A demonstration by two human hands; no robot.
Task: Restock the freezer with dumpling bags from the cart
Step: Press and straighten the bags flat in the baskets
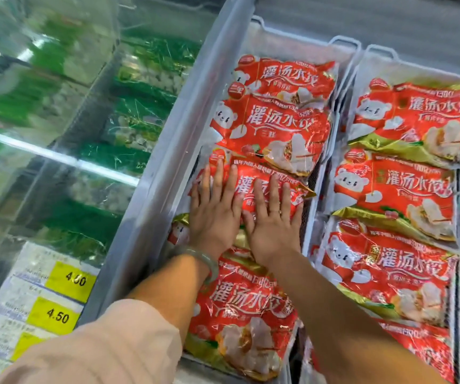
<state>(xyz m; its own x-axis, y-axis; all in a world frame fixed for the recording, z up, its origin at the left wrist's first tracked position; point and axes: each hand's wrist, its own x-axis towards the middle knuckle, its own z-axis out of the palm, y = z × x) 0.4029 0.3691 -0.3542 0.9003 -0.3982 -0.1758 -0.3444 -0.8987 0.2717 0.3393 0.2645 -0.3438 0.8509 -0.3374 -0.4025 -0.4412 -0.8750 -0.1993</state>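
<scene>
The freezer (179, 126) stands open from above over 2 white baskets. The left basket (292, 37) is packed with overlapping dumpling bags (273, 126), and bare room shows only at its far end. The left hand (215, 214) and right hand (273, 220) lie flat side by side on 1 bag, spanning most of the basket's width. The basket walls (346, 79) rise between the 2 columns, and the right column of bags (398, 195) is equally full. To the left, a glass lid (57, 112) covers the green bags (145, 112).
</scene>
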